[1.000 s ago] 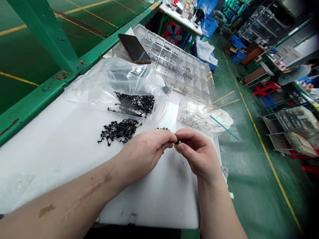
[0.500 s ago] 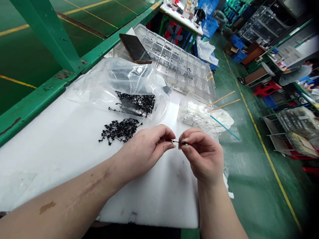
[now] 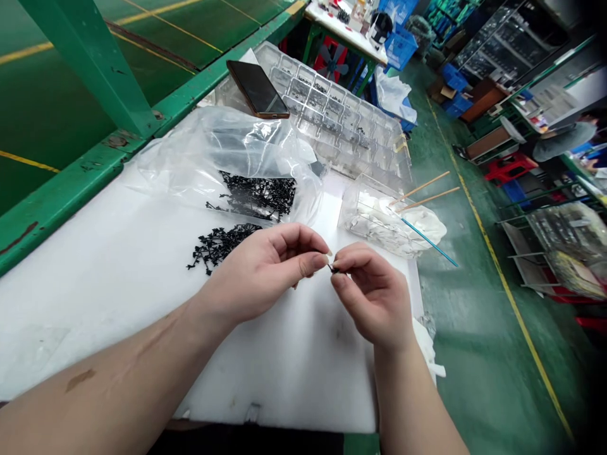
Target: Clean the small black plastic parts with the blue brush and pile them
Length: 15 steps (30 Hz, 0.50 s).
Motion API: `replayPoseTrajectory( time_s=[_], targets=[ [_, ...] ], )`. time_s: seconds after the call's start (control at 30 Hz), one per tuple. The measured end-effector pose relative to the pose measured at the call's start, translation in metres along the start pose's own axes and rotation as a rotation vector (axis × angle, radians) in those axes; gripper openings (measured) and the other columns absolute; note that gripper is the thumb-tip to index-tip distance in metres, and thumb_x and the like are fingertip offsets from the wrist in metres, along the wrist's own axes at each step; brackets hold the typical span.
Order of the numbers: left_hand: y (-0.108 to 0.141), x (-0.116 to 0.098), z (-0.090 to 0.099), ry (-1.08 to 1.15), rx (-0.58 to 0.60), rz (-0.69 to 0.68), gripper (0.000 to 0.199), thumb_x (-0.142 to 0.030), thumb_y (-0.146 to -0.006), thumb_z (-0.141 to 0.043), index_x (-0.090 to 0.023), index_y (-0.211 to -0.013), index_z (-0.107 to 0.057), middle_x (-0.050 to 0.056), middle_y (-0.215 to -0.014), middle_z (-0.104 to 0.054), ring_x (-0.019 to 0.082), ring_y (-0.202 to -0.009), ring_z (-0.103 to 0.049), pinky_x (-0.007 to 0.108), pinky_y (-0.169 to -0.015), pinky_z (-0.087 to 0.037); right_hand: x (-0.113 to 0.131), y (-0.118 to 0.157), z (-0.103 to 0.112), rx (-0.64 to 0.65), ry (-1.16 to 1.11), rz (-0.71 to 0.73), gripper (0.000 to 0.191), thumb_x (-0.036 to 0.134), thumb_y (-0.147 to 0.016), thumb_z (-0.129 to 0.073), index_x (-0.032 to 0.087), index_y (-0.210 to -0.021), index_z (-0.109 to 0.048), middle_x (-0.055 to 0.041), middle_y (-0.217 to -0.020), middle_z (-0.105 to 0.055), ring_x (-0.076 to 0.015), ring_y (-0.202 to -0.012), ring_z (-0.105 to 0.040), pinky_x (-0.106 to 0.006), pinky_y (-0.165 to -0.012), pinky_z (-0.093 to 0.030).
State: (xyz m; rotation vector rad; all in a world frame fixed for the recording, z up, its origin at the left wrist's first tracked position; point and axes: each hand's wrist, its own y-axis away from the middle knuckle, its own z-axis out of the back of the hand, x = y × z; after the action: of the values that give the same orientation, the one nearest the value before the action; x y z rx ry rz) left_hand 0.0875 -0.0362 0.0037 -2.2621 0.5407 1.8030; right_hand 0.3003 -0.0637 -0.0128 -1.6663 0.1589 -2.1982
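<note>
I see the bare right hand (image 3: 372,294) pinching a small dark part (image 3: 334,270) above the white, flat counter (image 3: 118,291), with fingertips only, probably because it is so tiny. The bare left hand (image 3: 270,268) makes a narrow grip just beside; whether it holds something, I cannot tell. It partly hides the heap of black, thin-stemmed pieces (image 3: 215,245), placed perhaps for easy reach. Behind, a clear, shiny plastic bag (image 3: 184,142) and a transparent compartment tray (image 3: 379,126) limit the space.

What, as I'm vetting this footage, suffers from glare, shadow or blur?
In the head view, glare streaks the bag, shadow darkens the table beside the right hand, the pinched piece is indistinct, the stool soft, the right corners dark.
</note>
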Motion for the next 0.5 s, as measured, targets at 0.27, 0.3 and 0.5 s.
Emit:
replayPoseTrajectory(
  time_s=[0.27,0.3,0.5],
  targets=[
    [-0.0018,0.0054,-0.0009,0.160,-0.009,0.029,0.019,-0.019,-0.093,-0.082,-0.021,-0.111,-0.081,0.000,-0.087,-0.076,0.011,-0.070,-0.064,0.022,-0.064,-0.053,0.0001,-0.0014,-0.0043,0.087,0.112,0.086,0.015,0.017,-0.096,-0.073,0.028,-0.107,-0.072,-0.0029,-0.097,-0.072,-0.0204,-0.089,-0.067,-0.039,-0.080,-0.053],
    [-0.0020,0.0058,-0.0013,0.184,-0.020,0.035,0.023,-0.018,-0.092,-0.082,-0.021,-0.115,-0.080,0.001,-0.089,-0.076,0.011,-0.071,-0.066,0.022,-0.064,-0.054,0.0000,-0.0012,-0.0046,0.081,0.108,0.077,0.014,0.018,-0.097,-0.072,0.028,-0.107,-0.072,-0.0031,-0.098,-0.072,-0.0207,-0.090,-0.067,-0.039,-0.080,-0.053],
    [-0.0010,0.0052,-0.0033,0.142,-0.092,0.028,0.023,-0.018,-0.092,-0.082,-0.021,-0.113,-0.073,-0.002,-0.086,-0.077,0.011,-0.074,-0.071,0.020,-0.067,-0.057,-0.0001,-0.0027,0.0007,0.036,0.116,0.051,0.018,0.025,-0.095,-0.077,0.027,-0.112,-0.074,-0.0043,-0.098,-0.071,-0.0196,-0.085,-0.065,-0.036,-0.073,-0.054]
  ],
)
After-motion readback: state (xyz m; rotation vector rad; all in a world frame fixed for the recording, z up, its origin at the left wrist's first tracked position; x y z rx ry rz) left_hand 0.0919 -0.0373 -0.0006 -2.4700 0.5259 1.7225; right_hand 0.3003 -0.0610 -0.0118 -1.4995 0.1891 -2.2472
